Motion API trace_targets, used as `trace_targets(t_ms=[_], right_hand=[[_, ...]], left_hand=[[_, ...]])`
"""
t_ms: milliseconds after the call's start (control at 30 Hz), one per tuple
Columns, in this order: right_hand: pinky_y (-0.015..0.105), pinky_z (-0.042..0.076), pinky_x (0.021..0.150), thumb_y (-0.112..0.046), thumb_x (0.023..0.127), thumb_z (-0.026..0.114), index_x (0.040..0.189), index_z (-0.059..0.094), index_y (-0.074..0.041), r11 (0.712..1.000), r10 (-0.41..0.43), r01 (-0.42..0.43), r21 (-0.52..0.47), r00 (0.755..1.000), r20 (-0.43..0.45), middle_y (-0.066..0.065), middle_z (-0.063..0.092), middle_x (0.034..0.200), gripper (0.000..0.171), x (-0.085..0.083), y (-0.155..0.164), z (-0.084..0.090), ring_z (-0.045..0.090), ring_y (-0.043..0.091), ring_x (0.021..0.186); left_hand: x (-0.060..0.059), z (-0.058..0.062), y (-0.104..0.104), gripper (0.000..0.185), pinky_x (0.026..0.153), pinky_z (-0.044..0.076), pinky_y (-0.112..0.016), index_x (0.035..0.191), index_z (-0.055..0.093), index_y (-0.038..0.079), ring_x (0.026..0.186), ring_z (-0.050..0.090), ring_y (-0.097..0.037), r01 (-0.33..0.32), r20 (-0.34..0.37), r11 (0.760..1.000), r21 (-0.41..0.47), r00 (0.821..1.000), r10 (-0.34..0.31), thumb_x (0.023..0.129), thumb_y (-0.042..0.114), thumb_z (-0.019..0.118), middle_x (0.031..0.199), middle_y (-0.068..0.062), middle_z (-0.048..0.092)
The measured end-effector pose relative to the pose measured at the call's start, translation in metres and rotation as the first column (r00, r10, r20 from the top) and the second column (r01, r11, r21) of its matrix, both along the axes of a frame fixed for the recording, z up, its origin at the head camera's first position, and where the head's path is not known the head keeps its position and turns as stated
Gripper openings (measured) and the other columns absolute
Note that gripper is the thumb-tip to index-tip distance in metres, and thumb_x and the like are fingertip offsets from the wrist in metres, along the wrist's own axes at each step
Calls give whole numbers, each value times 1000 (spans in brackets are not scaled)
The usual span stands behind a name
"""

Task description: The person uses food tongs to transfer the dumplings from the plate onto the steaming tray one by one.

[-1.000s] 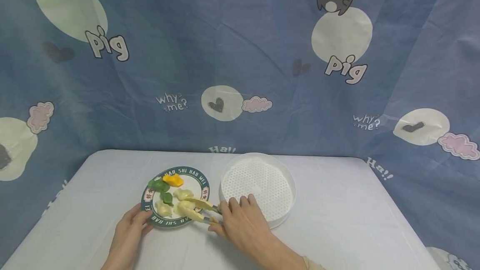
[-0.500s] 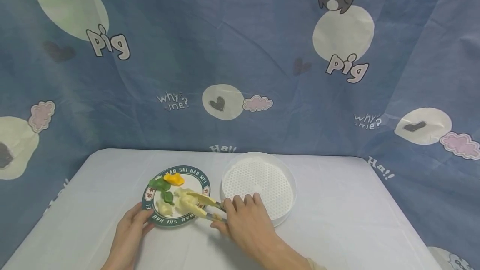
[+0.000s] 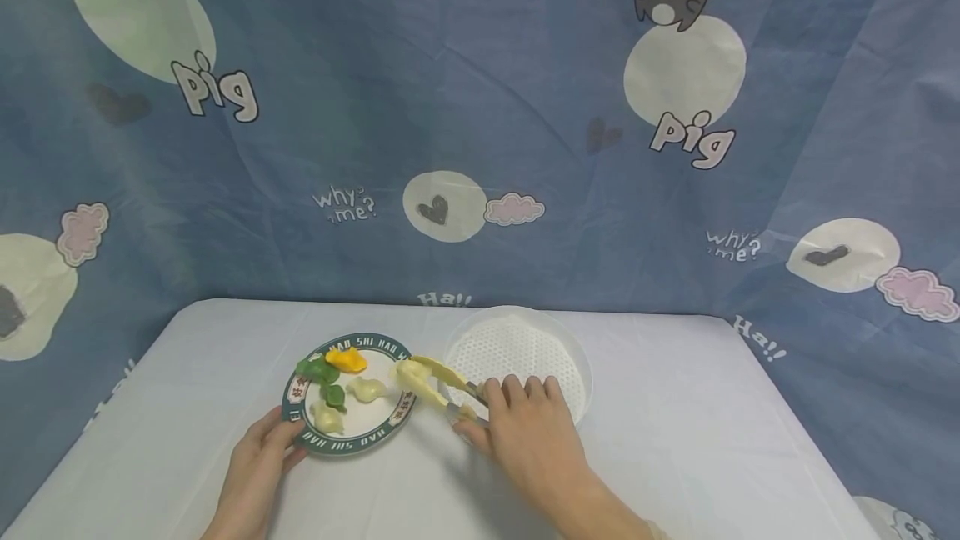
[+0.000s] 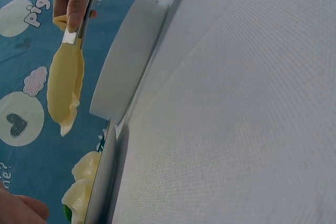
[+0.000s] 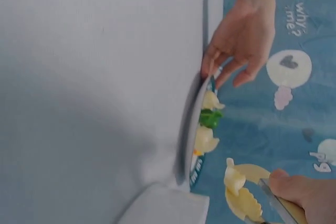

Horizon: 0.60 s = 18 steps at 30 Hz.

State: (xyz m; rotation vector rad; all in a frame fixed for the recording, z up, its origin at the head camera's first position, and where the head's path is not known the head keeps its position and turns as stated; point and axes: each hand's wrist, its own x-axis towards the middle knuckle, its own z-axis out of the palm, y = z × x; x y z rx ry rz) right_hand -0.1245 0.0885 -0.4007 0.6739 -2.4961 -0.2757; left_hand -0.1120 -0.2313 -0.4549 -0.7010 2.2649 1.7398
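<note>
A green-rimmed plate (image 3: 300, 432) holds pale, green and orange dumplings (image 3: 365, 389). My left hand (image 3: 258, 457) grips the plate's near left rim; its fingers (image 5: 226, 64) curl over the edge. My right hand (image 3: 525, 432) squeezes yellow tongs (image 3: 442, 377) that clamp a pale dumpling (image 3: 411, 373), lifted above the gap between the plate and a white perforated steamer tray (image 3: 570, 357). The right wrist view shows the clamped dumpling (image 5: 234, 178) in the tongs (image 5: 247, 195) above the plate (image 5: 188, 129). From the left wrist I see the tongs (image 4: 65, 85) beside the steamer wall (image 4: 126, 61).
The white table (image 3: 675, 440) ends at a rounded far edge against a blue cartoon-print cloth backdrop (image 3: 480, 107). Bare tabletop lies right of the steamer and in front of both hands.
The tongs closed on a pale dumpling on the plate and lifted it up and rightward toward the steamer. My left hand stayed on the plate rim.
</note>
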Motion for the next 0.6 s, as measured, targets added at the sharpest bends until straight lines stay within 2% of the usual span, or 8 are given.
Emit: trace_targets(t_ms=[200, 433, 600], right_hand=[[26, 29, 61, -69, 99, 61, 97, 63, -15, 999, -41, 41, 1, 999, 16, -4, 49, 71, 54, -1, 13, 5, 40, 16, 60], [25, 27, 61, -67, 101, 59, 100, 64, -14, 998, -59, 59, -34, 998, 1, -3, 57, 74, 54, -1, 26, 6, 42, 16, 59], [26, 26, 60, -66, 101, 58, 100, 64, -13, 996, -61, 59, -70, 998, -21, -2, 54, 71, 53, -1, 34, 1, 41, 16, 58]], left_hand=[[0, -1, -1, 82, 129, 38, -57, 166, -5, -13, 154, 43, -53, 14, -3, 1000, -17, 1000, -14, 114, 34, 36, 169, -45, 18], [0, -2, -3, 83, 130, 37, -57, 166, -6, -13, 154, 42, -53, 14, -6, 1000, -12, 1000, -14, 114, 37, 36, 169, -45, 18], [0, -2, -3, 83, 132, 35, -60, 167, -6, -12, 155, 42, -53, 8, 0, 1000, 6, 1000, -8, 114, 35, 37, 169, -45, 18]])
